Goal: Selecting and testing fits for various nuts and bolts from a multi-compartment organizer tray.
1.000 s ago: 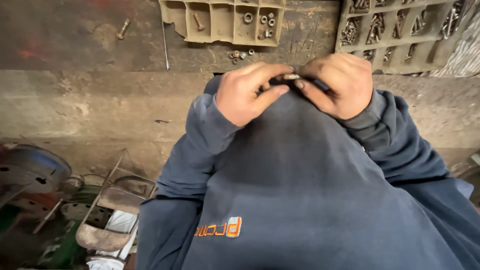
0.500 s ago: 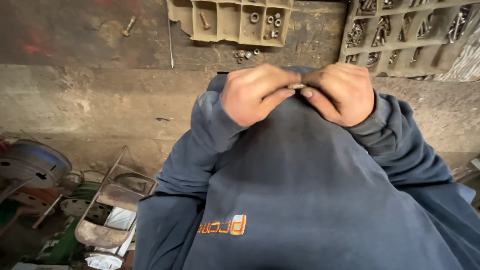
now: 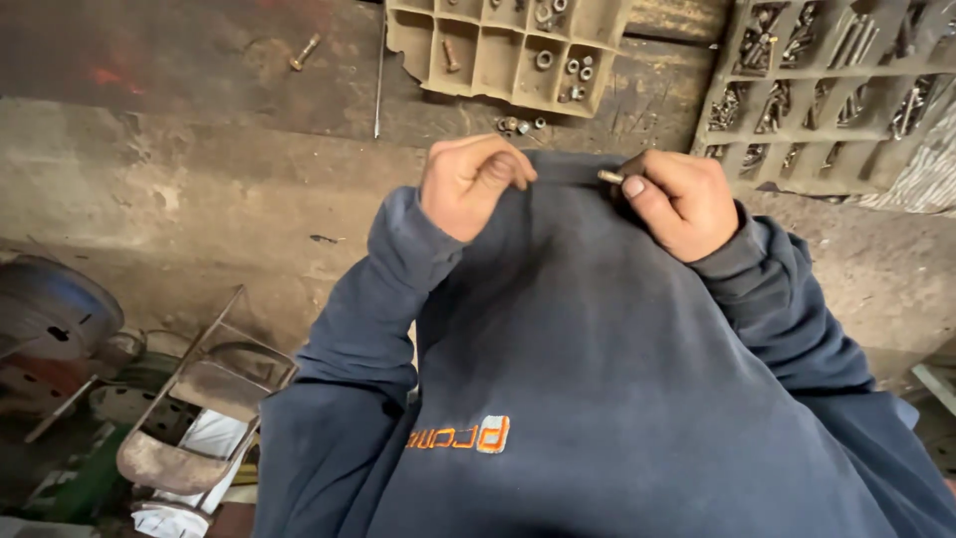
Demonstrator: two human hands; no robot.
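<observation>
My right hand (image 3: 682,204) pinches a small metal bolt (image 3: 609,176) between thumb and forefinger, its tip pointing left. My left hand (image 3: 468,184) is closed about a hand's width to the left, thumb pressed against the curled fingers; anything inside it is hidden. Both hands hover at the upper edge of my dark blue sweatshirt (image 3: 597,379), just in front of the worn wooden bench (image 3: 199,70).
A tan compartment tray (image 3: 478,65) with nuts and bolts lies on the bench. A grey sorting tray (image 3: 827,100) full of screws is at right. Loose nuts (image 3: 518,125), a bolt (image 3: 304,50) and a thin rod (image 3: 379,70) lie nearby. Scrap metal parts (image 3: 189,408) and a round disc (image 3: 50,309) sit low left.
My hands were pressed together around the bolt; now they have pulled apart, and the bolt stays in my right hand.
</observation>
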